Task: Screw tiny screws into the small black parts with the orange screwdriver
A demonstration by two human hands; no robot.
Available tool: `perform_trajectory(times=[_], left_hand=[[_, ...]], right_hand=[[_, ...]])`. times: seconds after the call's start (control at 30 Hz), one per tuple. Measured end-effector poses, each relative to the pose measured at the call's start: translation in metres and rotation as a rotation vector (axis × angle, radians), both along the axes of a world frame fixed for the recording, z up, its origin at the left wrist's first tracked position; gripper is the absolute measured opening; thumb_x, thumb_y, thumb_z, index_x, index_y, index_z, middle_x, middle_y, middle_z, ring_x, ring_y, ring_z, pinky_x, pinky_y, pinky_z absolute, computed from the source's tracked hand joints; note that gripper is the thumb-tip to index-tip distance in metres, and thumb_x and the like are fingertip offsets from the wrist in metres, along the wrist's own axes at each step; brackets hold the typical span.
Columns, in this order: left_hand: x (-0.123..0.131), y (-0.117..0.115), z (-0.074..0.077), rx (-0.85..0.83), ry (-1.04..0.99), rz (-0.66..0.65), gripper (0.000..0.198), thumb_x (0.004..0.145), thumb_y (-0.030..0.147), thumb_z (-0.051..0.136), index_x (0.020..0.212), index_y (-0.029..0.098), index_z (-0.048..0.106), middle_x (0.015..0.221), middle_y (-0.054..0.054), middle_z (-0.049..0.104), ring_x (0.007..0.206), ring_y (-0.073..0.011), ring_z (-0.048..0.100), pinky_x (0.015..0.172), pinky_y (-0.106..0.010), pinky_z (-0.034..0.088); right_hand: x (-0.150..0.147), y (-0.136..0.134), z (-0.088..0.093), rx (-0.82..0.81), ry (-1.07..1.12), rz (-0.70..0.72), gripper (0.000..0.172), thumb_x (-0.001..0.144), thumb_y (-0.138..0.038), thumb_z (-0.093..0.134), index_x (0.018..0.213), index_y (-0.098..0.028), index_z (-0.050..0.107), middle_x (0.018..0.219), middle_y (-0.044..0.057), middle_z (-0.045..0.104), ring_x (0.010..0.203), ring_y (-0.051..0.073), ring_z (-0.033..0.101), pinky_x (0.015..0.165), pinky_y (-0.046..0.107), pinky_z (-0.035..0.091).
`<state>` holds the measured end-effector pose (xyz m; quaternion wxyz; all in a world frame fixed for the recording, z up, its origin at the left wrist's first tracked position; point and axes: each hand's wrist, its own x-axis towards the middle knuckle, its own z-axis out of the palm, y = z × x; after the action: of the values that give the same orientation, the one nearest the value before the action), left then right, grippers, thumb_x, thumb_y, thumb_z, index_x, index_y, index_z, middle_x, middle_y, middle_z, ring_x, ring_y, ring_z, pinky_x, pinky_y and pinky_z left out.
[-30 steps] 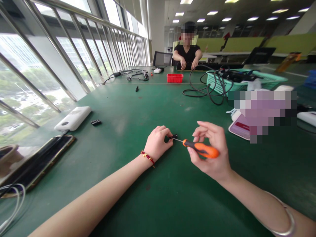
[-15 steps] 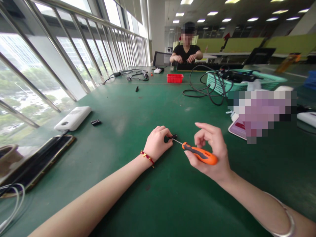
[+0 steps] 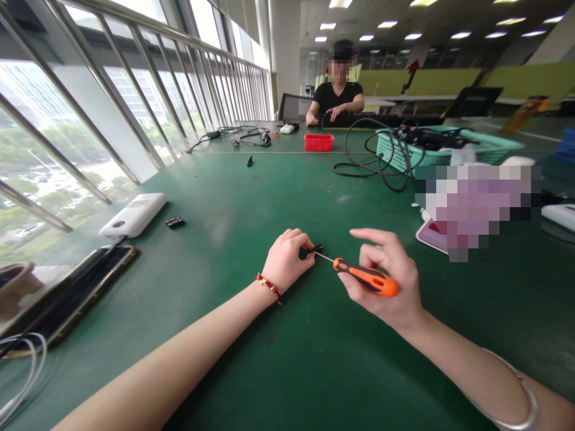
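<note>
My left hand [image 3: 290, 254] pinches a small black part [image 3: 317, 248] against the green table [image 3: 215, 197]; most of that part is hidden by my fingers, so its kind cannot be made out. In my right hand [image 3: 390, 281] lies a screwdriver [image 3: 371, 279] with an orange and dark grey handle, held between thumb and curled fingers while the index finger stretches out. Its thin metal shaft points left, and the tip meets the black part at my left fingertips.
At left are a white power bank [image 3: 135, 215], a small black piece [image 3: 175, 222] and a dark phone [image 3: 81, 287]. Farther off stand a red bin [image 3: 318, 142] and a teal basket [image 3: 395, 152] with cables spilling out. A person [image 3: 339, 96] sits across the table.
The screwdriver handle has rolled in my right fingers, and my index finger has straightened leftward. My left hand stays in place. The person opposite has shifted their hands.
</note>
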<state>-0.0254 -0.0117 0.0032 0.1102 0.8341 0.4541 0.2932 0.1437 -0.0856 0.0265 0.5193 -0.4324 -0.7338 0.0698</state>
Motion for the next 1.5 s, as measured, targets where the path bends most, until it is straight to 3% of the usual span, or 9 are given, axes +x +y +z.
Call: perform_trajectory(times=[0.1, 0.3, 0.4, 0.57, 0.73, 0.9, 1.07, 1.27, 1.5], left_hand=[[0.0, 0.0, 0.0, 0.001, -0.001, -0.002, 0.004, 0.069, 0.014, 0.058, 0.07, 0.018, 0.059, 0.077, -0.002, 0.059, 0.078, -0.0177, 0.054, 0.072, -0.03, 0.046], [0.0, 0.0, -0.001, 0.012, 0.002, -0.007, 0.003, 0.07, 0.015, 0.057, 0.07, 0.017, 0.059, 0.076, -0.002, 0.059, 0.076, -0.0172, 0.053, 0.07, -0.029, 0.046], [0.0, 0.0, -0.002, 0.015, 0.002, -0.007, 0.004, 0.069, 0.014, 0.058, 0.071, 0.017, 0.059, 0.076, -0.002, 0.059, 0.077, -0.0173, 0.053, 0.071, -0.03, 0.046], [0.0, 0.001, -0.002, 0.013, -0.004, -0.004, 0.004, 0.069, 0.014, 0.058, 0.071, 0.017, 0.059, 0.076, -0.002, 0.059, 0.078, -0.0174, 0.054, 0.071, -0.029, 0.046], [0.0, 0.001, -0.001, 0.009, -0.005, -0.006, 0.003, 0.069, 0.015, 0.057, 0.07, 0.018, 0.059, 0.077, -0.002, 0.059, 0.077, -0.0174, 0.054, 0.071, -0.03, 0.046], [0.0, 0.0, 0.0, 0.005, 0.003, 0.003, 0.004, 0.068, 0.014, 0.058, 0.07, 0.018, 0.059, 0.077, -0.002, 0.06, 0.078, -0.0178, 0.055, 0.072, -0.03, 0.046], [-0.001, 0.001, 0.0, 0.0, 0.007, 0.003, 0.004, 0.068, 0.015, 0.057, 0.071, 0.018, 0.06, 0.078, -0.002, 0.061, 0.078, -0.018, 0.055, 0.072, -0.03, 0.046], [-0.003, 0.002, -0.001, -0.051, -0.067, -0.026, 0.005, 0.07, 0.016, 0.059, 0.074, 0.018, 0.063, 0.078, -0.001, 0.063, 0.079, -0.0171, 0.056, 0.074, -0.03, 0.046], [-0.004, 0.004, -0.001, -0.106, -0.085, -0.106, 0.006, 0.074, 0.022, 0.061, 0.077, 0.02, 0.066, 0.08, -0.001, 0.067, 0.082, -0.0175, 0.057, 0.076, -0.031, 0.046]], right_hand=[[0.0, -0.001, 0.001, -0.016, -0.038, -0.022, 0.022, 0.072, -0.018, 0.062, 0.093, -0.02, 0.055, 0.049, -0.008, 0.037, 0.045, 0.008, 0.04, 0.049, 0.023, 0.039], [-0.002, 0.004, -0.002, 0.118, 0.093, 0.034, 0.064, 0.064, -0.016, 0.064, 0.123, -0.019, 0.039, 0.095, 0.006, 0.051, 0.08, 0.017, 0.054, 0.07, 0.033, 0.048], [-0.002, 0.002, -0.002, 0.038, 0.064, 0.006, 0.063, 0.064, -0.023, 0.067, 0.121, -0.018, 0.04, 0.074, -0.001, 0.048, 0.06, 0.012, 0.048, 0.055, 0.027, 0.044], [-0.002, -0.001, 0.002, -0.067, 0.03, -0.039, 0.03, 0.075, -0.02, 0.058, 0.103, -0.02, 0.05, 0.049, -0.009, 0.036, 0.042, 0.008, 0.037, 0.046, 0.022, 0.036], [-0.002, 0.002, 0.002, 0.006, 0.118, 0.003, 0.059, 0.067, -0.02, 0.062, 0.122, -0.018, 0.04, 0.084, 0.003, 0.054, 0.073, 0.016, 0.057, 0.067, 0.03, 0.048], [0.001, 0.001, 0.007, -0.218, -0.015, 0.086, 0.017, 0.08, -0.025, 0.051, 0.092, -0.018, 0.059, 0.045, -0.007, 0.045, 0.038, 0.008, 0.042, 0.043, 0.022, 0.036], [0.007, 0.001, 0.01, -0.054, 0.073, -0.089, 0.019, 0.084, -0.026, 0.047, 0.078, -0.019, 0.064, 0.069, 0.001, 0.066, 0.056, 0.012, 0.059, 0.051, 0.023, 0.042], [0.012, 0.024, -0.008, -0.116, -0.045, -0.114, 0.016, 0.081, -0.025, 0.055, 0.093, -0.019, 0.062, 0.084, 0.003, 0.063, 0.072, 0.015, 0.059, 0.068, 0.027, 0.046], [0.017, 0.043, -0.03, -0.352, -0.22, -0.016, 0.021, 0.077, -0.029, 0.06, 0.097, -0.022, 0.061, 0.092, 0.003, 0.063, 0.078, 0.017, 0.06, 0.069, 0.028, 0.047]])
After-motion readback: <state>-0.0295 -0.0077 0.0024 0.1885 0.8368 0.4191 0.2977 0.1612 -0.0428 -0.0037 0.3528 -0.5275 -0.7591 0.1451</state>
